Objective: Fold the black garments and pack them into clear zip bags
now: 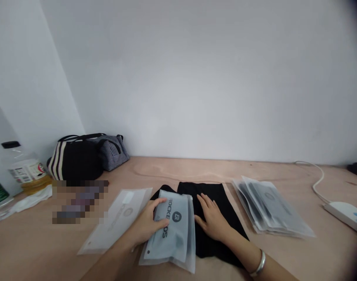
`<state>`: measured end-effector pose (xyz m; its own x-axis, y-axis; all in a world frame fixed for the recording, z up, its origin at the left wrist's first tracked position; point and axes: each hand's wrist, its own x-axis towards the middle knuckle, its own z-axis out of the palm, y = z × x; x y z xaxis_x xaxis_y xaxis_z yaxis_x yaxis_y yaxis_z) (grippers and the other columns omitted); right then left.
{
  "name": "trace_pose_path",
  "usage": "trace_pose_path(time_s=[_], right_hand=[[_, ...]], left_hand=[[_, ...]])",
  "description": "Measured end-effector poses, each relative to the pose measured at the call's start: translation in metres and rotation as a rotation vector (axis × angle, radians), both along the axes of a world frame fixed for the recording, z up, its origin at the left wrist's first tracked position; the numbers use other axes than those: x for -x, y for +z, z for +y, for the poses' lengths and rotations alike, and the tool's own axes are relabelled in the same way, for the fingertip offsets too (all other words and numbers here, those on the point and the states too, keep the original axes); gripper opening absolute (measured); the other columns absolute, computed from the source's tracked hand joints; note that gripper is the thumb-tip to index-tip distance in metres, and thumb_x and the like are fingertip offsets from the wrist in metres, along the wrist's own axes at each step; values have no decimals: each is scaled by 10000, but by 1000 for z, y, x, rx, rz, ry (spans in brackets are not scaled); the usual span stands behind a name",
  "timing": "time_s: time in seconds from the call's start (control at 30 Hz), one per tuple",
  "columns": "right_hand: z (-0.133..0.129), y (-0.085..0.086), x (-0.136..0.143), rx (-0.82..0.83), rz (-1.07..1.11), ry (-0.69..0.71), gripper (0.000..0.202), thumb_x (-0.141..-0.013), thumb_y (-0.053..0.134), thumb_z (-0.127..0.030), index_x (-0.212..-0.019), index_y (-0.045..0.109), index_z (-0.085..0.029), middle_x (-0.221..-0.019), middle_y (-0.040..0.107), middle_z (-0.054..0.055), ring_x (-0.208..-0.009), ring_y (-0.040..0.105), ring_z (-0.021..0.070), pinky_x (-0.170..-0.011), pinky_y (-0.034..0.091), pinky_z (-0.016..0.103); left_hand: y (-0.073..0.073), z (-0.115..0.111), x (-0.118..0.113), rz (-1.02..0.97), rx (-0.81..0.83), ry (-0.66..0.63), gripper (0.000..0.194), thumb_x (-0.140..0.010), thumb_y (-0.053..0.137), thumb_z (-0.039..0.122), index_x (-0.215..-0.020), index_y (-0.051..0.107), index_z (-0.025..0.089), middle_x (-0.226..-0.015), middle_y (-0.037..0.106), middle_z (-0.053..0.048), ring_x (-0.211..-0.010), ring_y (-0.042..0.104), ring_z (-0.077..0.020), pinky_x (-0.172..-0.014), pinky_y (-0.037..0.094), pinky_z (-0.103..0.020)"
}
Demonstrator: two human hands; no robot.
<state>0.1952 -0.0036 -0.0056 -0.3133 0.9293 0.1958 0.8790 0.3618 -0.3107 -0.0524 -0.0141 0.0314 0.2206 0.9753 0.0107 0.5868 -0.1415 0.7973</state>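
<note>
My left hand (pixel 150 222) grips the left side of a frosted plastic zip bag (pixel 178 234), its thumb and index finger showing on the front. Dark lettering and a round logo are printed on the bag, and something pale lies inside. My right hand (pixel 212 220), a silver bangle on its wrist, rests flat with spread fingers on a folded black cloth (pixel 225 205). The bag overlaps the cloth's left part. Under my left forearm lies a flat frosted bag (pixel 122 212) with the same print. To the right is a stack of filled frosted bags (pixel 272 207).
At the back left stand a black bag with white stripes (pixel 79 160) and a bottle of yellow liquid (pixel 29 175). Nearby lies a blurred-out patch (pixel 81 201). A white power strip (pixel 345 214) with a cord sits at the right edge. A wall bounds the wooden table (pixel 284 257).
</note>
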Motion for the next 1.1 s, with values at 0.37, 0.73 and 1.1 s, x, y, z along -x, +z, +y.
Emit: trace_pose_path(time_s=[0.37, 0.73, 1.1], right_hand=[[-3, 3, 2, 176, -154, -86, 632, -835, 186, -579, -1366, 189, -236, -1433, 127, 73, -1298, 50, 308, -960, 11, 612], [-3, 13, 3, 74, 27, -78, 492, -813, 403, -432, -1248, 423, -203, -1337, 357, 120, -1239, 252, 304, -972, 129, 561], [63, 24, 42, 653, 580, -274, 293, -865, 414, -355, -929, 561, -110, -756, 613, 57, -633, 581, 144, -585, 476, 292]], left_hand=[[5, -6, -43, 604, -406, -262, 483, -887, 266, 473, -1314, 324, 254, -1419, 224, -52, -1298, 131, -252, -1029, 137, -479], [-20, -5, -45, 676, -395, -250, 556, -876, 182, 555, -1364, 72, 310, -1443, 92, -25, -1301, 61, -298, -995, 49, -576], [-22, -4, -45, 623, -363, -238, 501, -911, 142, 464, -1368, 130, 257, -1441, 103, -16, -1305, 52, -276, -1013, 31, -538]])
